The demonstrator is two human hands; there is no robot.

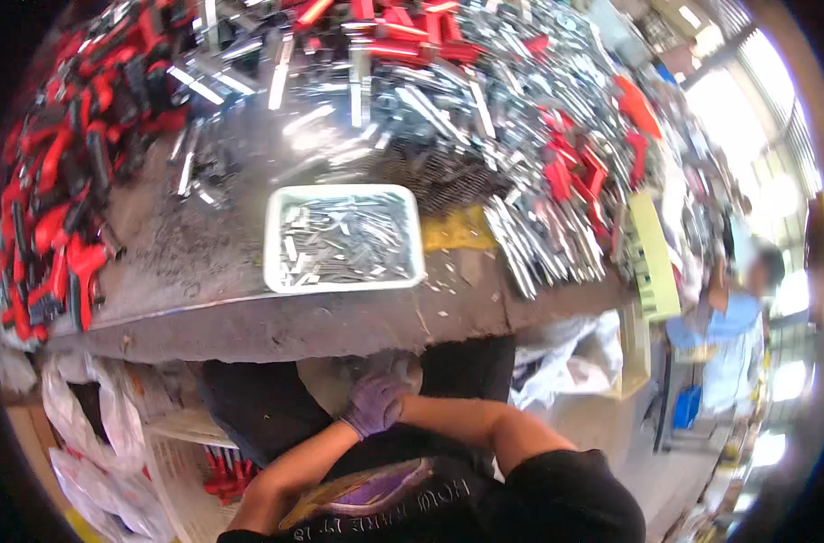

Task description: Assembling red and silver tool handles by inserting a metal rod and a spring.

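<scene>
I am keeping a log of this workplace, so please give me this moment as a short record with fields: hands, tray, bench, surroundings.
hands: left hand and right hand, in purple gloves, meet below the bench edge, in the lap; what they hold cannot be seen
tray: white tray on the bench, filled with small silver metal pieces
bench: grey workbench, worn surface
left pile: red-and-black handles
far pile: silver metal parts mixed with red ones
surroundings: another person in a blue shirt at right; white bags under the bench
</scene>
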